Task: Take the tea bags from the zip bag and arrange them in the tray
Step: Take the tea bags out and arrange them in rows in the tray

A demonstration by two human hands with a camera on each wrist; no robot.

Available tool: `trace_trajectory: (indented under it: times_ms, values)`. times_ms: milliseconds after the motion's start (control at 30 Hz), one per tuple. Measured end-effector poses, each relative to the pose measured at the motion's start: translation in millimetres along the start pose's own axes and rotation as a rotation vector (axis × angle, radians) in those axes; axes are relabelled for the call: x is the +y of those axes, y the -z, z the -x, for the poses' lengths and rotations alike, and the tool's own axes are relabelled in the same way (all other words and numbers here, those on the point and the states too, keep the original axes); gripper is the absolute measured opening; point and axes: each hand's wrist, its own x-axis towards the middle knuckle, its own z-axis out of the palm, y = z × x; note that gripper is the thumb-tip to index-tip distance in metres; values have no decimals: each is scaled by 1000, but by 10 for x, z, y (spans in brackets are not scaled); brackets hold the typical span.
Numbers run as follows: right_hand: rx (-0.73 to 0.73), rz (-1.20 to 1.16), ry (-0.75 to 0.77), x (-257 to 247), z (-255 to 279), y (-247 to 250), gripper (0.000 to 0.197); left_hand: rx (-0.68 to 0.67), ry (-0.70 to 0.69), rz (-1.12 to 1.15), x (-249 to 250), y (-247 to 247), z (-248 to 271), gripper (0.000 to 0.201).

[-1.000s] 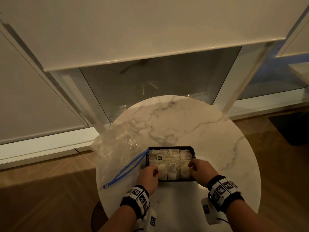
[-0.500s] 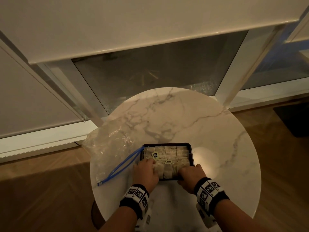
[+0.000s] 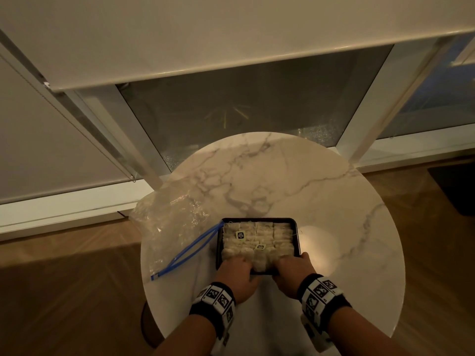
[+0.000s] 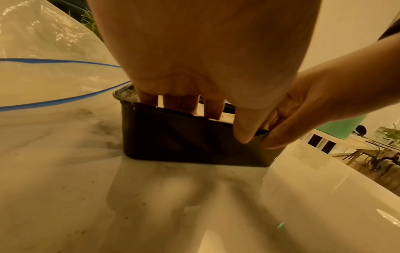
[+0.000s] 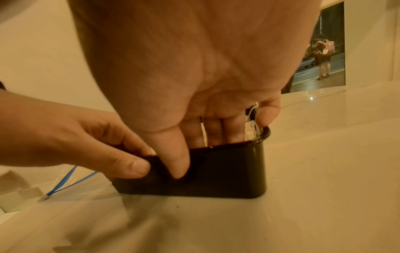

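Both hands have slid from the tea bags down to the tray's near edge since a second ago. Left hand (image 3: 237, 276) dips its fingers (image 4: 181, 104) inside the black tray (image 3: 297, 242), thumb against the outer wall, gripping it. Right hand (image 3: 293, 272) grips the same wall likewise, fingers (image 5: 229, 131) among the tea bags (image 3: 257, 240). Packed in rows, they fill the tray on the marble surface (image 3: 321, 201). Touching its left side lies the zip bag (image 3: 169, 224).

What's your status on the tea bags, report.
Left hand and right hand grip black rectangular tray, fingers inside. White paper tea bags fill it. Clear zip bag alongside.
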Motion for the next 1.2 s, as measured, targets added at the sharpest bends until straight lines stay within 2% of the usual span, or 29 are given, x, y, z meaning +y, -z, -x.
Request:
trace_trajectory:
  times_ms: [533,800,1000,1200]
  values:
    - [40,24,4,-31,-2,-90,26,-1,21,-147,-12,-76,10,38]
    - [72,-24,52,-14,-21,-100,22,-11,52,-124,-25,-58,-7,38]
    - [66,19,52,-13,-44,-117,21,-71,99,-120,-15,-29,16,33]
    - [63,36,51,-19,-72,-132,22,-54,85,-106,-13,-26,38,34]
